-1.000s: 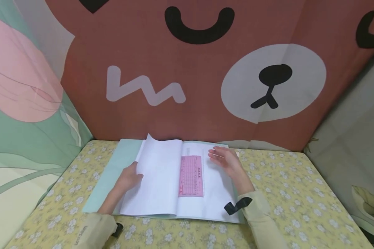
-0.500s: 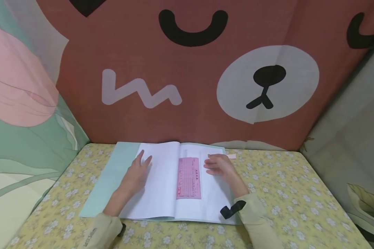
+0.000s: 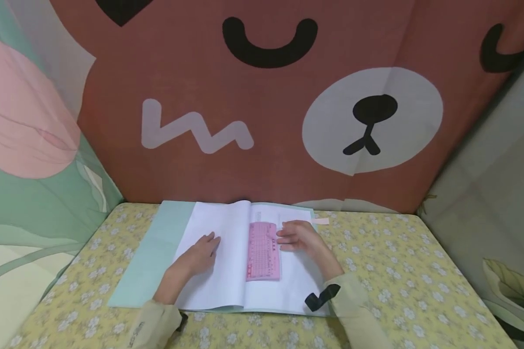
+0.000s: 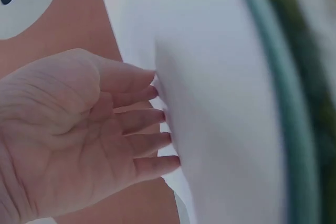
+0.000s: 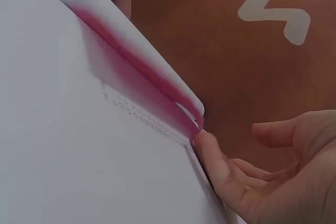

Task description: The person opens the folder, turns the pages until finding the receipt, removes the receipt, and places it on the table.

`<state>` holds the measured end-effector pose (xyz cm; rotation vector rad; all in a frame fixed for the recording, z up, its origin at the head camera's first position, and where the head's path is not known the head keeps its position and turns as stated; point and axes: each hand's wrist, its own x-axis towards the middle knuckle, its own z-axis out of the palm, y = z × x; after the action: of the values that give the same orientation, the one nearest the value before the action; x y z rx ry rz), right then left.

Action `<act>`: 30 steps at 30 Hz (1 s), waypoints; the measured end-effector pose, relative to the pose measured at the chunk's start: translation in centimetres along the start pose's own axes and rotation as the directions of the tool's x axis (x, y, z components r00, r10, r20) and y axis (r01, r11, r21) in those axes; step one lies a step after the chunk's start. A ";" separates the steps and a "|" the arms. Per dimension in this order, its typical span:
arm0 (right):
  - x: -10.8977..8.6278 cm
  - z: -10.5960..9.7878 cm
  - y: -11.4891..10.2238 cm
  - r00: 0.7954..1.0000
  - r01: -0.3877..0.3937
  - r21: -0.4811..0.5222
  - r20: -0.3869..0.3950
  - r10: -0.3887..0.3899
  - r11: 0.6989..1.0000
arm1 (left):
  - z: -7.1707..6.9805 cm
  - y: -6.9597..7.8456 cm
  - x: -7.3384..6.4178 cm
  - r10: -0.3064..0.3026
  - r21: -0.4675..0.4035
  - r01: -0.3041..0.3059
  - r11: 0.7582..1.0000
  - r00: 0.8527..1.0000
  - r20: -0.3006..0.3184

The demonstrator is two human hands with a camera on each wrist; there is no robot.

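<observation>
A booklet with white pages (image 3: 220, 281) and a pale green cover (image 3: 139, 261) lies open on the table. My left hand (image 3: 198, 256) rests on its left page, and the left wrist view shows the fingertips touching the paper. On the right page, near the fold, is a pink printed slip (image 3: 261, 261). My right hand (image 3: 303, 236) reaches over that page with its fingers at the slip's right edge. In the right wrist view a fingertip touches the edge of the pink slip (image 5: 142, 87), while the thumb stands apart from it.
A pale pink tab (image 3: 321, 221) sticks out past the booklet's right edge. The table wears a yellow floral cloth (image 3: 393, 276). Behind it hangs a brown cloth backdrop (image 3: 192, 174) with a bear face, and printed cloth walls (image 3: 30, 208) stand at both sides.
The left page, raised at its top corner one second ago, now lies flatter. My left hand has let go of its edge and moved right onto it. My right hand has shifted left to the slip.
</observation>
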<state>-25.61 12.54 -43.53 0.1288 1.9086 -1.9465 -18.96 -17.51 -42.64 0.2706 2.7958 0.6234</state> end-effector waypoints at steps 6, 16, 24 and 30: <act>0.2 1.0 0.4 1.000 -0.017 -0.023 0.022 0.018 1.000 | 0.0 0.1 0.0 -0.031 -0.037 0.033 0.999 0.998 0.056; 0.2 1.7 0.4 0.999 0.025 -0.046 0.026 -0.024 0.999 | -0.4 0.7 0.5 -0.052 -0.094 0.058 0.994 0.997 0.065; 0.0 1.7 0.3 0.997 0.072 -0.023 0.033 -0.071 0.997 | -0.5 0.8 0.7 -0.072 -0.095 0.079 0.992 0.995 0.072; 0.1 1.2 -0.1 0.994 0.098 0.005 0.055 -0.098 0.995 | -0.6 1.0 1.0 -0.079 -0.094 0.088 0.992 0.993 0.088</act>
<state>-25.44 11.39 -43.43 -0.0186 1.9103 -1.9939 -19.91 -16.64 -41.94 0.1557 2.6710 0.7098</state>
